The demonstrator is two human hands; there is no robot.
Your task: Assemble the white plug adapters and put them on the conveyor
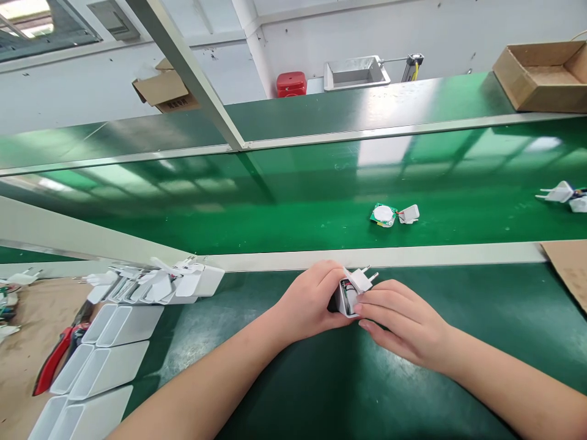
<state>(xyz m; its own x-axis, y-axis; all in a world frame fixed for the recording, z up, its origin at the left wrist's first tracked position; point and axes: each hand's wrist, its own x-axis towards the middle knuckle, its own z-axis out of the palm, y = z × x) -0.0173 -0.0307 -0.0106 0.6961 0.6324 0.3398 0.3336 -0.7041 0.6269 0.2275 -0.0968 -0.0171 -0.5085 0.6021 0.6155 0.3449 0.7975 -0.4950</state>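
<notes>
My left hand (312,302) and my right hand (397,318) meet over the green table near its far edge. Both are closed on one small white charger housing (347,299) whose open side shows dark parts inside. A white plug cap with two metal pins (362,279) sits tilted on top of the housing, between my fingertips. My forearms reach in from the bottom of the view.
White empty housings (107,360) lie in rows at the left, with assembled plug pieces (160,284) behind them and red-handled pliers (52,363). On the green conveyor belt lie a circuit board with a white part (389,215) and more plugs (562,194). A cardboard box (543,76) stands far right.
</notes>
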